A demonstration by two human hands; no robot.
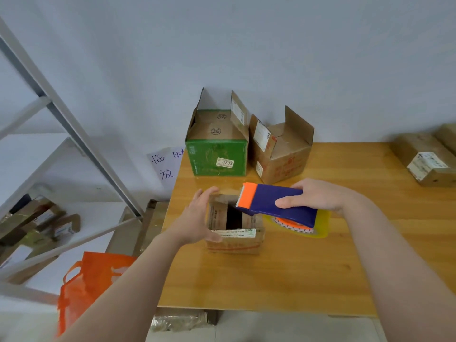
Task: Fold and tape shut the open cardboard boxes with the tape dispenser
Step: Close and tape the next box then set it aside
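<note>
A small cardboard box (pixel 234 240) stands on the wooden table (pixel 283 280), its top flaps folded in with a dark gap between them. My left hand (pixel 199 218) grips the box's left side, fingers over the far edge and thumb on the near corner. My right hand (pixel 318 197) holds a blue and orange tape dispenser (pixel 276 202), toothed orange end over the box top. Its yellow tape roll (pixel 318 228) hangs just right of the box. Behind stand an open green box (pixel 217 156) and an open brown box (pixel 281 156).
Closed brown parcels (pixel 427 164) lie at the table's far right. A grey metal shelf frame (pixel 74 134) with parcels on it stands to the left, an orange bag (pixel 91 280) on the floor beneath it. A handwritten paper sign (pixel 165 166) hangs on the wall.
</note>
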